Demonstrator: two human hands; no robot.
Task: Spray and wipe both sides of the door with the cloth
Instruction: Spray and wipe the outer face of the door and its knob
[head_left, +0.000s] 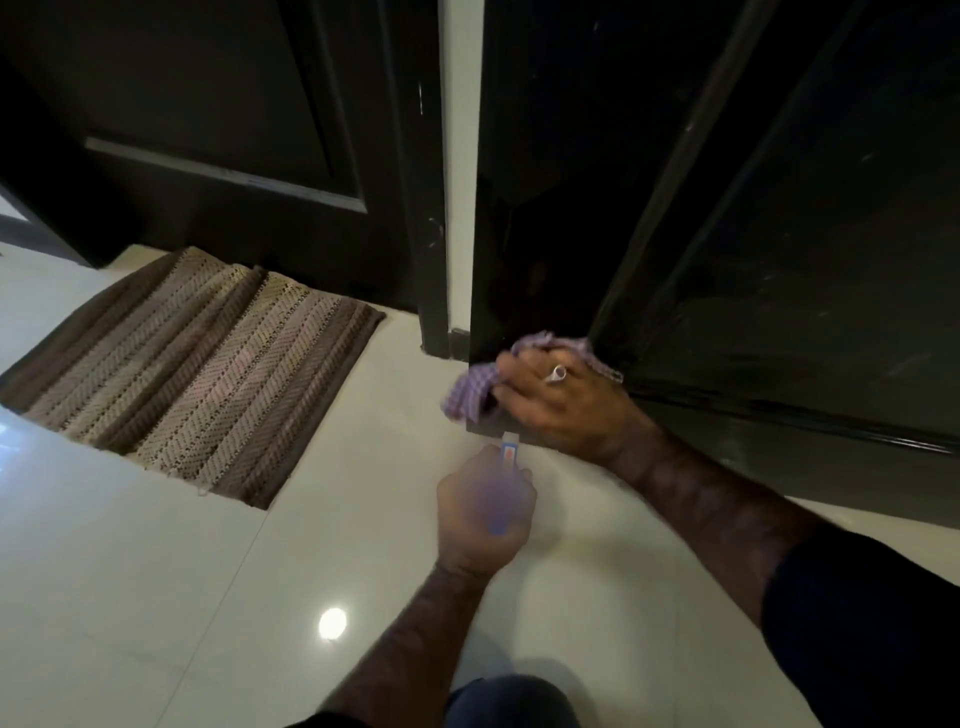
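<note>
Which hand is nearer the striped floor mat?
Left. The left hand, gripping the spray bottle, hangs above the tiles just right of the mat. The right hand presses the cloth against the door, farther right.

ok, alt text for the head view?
A person's right hand presses a purple checked cloth against the bottom corner of a black door, while the left hand holds a blurred blue spray bottle just below. A striped brown doormat lies left on pale floor tiles.
</note>
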